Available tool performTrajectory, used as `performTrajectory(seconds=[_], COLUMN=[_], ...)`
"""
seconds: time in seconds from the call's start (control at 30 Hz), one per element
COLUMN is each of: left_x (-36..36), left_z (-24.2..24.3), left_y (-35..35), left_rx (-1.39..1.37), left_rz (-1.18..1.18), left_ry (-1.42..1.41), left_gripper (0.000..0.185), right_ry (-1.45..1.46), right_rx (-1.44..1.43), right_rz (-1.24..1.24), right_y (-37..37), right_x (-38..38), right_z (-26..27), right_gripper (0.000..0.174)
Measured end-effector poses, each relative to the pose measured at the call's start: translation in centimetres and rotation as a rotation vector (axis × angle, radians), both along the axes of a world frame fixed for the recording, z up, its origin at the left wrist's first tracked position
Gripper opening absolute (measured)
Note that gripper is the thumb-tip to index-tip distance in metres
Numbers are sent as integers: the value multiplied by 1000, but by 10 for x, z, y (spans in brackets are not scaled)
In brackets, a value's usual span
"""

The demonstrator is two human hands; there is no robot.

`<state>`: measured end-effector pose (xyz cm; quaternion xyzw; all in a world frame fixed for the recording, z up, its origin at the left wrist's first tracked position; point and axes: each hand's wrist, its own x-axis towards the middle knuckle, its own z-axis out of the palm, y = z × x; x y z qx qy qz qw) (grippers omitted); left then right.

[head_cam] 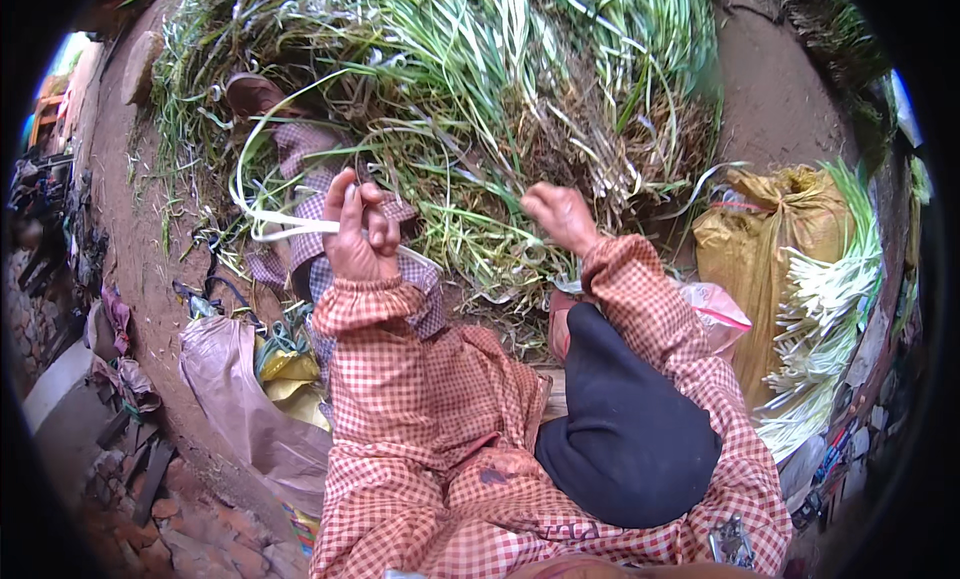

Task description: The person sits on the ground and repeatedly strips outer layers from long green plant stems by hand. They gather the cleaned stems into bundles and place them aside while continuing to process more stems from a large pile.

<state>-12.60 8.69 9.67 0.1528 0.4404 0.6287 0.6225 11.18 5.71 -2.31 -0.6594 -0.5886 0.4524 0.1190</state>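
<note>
White stems with long green leaves [289,223] lie across my left hand [360,226], which is raised with curled fingers around them. Their leaves arc up and over to the left, and the white ends stick out below the hand at the right. My right hand [561,215] is bent with its fingers drawn together at the near edge of a heap of green leafy stalks [480,39]. Whether it pinches anything is hidden. Loose trimmed leaves [480,238] cover the ground between the two hands. Roots and pale stalk ends show in the heap beyond my right hand.
On the right, cleaned white-stemmed stalks [817,316] lie beside a tied yellow woven sack [750,271]. A pink plastic bag [716,313] sits near my right sleeve. A greyish-pink sheet [240,399] lies left, near broken bricks [187,519]. A checked-clothed limb [311,159] extends into the heap.
</note>
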Motion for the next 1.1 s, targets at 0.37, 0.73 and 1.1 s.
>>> performTrajectory(seconds=[0.37,0.73,1.1], left_x=[68,65,8], left_z=[-125,-120,-43], left_y=[-1,-8,6], left_rx=[-354,-465,-330], left_rz=[-222,-428,138], left_ry=[193,437,498], left_gripper=[18,23,17], right_ry=[100,288,-280], right_rx=[27,201,-16], right_rz=[-137,104,413], right_y=[-11,-16,-65], right_x=[3,-17,11], right_z=[-9,16,0], right_gripper=[26,21,22])
